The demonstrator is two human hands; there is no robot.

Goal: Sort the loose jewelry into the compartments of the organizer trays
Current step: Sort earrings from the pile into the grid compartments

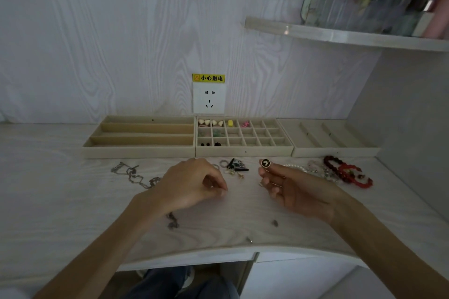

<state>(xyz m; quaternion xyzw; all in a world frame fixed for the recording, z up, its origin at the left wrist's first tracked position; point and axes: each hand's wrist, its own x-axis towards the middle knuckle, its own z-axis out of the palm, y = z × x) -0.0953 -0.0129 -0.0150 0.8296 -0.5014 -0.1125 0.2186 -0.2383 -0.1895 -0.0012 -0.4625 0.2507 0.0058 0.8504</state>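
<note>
The right hand (289,187) pinches a round black earring (265,163) at its fingertips, held above the desk (73,201) near the front edge of the grid tray (243,152). The left hand (192,183) rests on the desk with fingers curled, apparently pinching something tiny, though the view is too dim to say what.

The earring would best go into an empty cell, lowered straight down so it does not clip the thin dividers, and kept away from the filled cells at the tray's back left corner.

The trays look velvety and beige. The long-slot tray (141,150) sits at the left. The silver chain (136,176) lies limp; the red bead bracelets (347,172), glossy and rounded, lie towards the desk's right edge.
</note>
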